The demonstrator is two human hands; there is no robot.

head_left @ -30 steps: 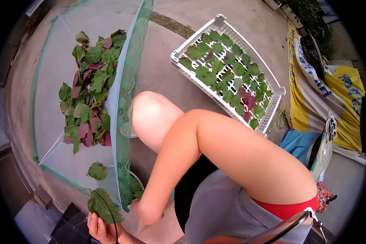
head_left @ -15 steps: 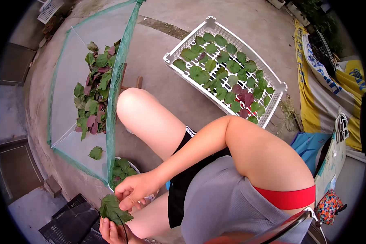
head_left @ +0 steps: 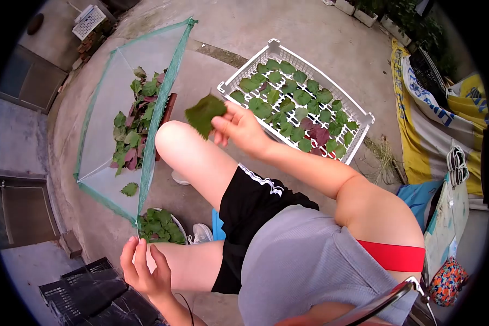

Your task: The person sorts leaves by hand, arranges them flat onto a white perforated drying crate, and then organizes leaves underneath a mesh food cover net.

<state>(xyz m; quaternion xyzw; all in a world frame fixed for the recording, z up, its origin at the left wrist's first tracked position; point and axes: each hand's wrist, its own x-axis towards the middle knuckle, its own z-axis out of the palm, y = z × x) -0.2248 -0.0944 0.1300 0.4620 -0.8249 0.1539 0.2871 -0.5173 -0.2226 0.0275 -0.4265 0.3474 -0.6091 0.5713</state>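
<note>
A green perilla leaf (head_left: 205,115) with a toothed edge is pinched at its side by my right hand (head_left: 239,127), above my raised knee. The leaf hangs between the green-edged mesh net and the white crate (head_left: 296,68), where many green leaves and several purple ones lie spread out. My left hand (head_left: 146,269) is low on the left with its fingers apart and holds nothing. Close beyond it stands a round bowl (head_left: 179,224) full of green leaves. On the mesh net (head_left: 106,119) rests a heap of green and purple leaves (head_left: 136,122), with one single leaf (head_left: 130,189) apart from it.
Black plastic crates (head_left: 87,288) are at the lower left. A yellow and white tarp (head_left: 413,114) lies along the right side, with a pair of shoes (head_left: 458,165) and a colourful patterned bag (head_left: 448,281) below. Potted plants (head_left: 364,13) line the back.
My right hand has moved up and away from my left hand, carrying the leaf toward the crate. My left hand has let go of the leaf and spread its fingers.
</note>
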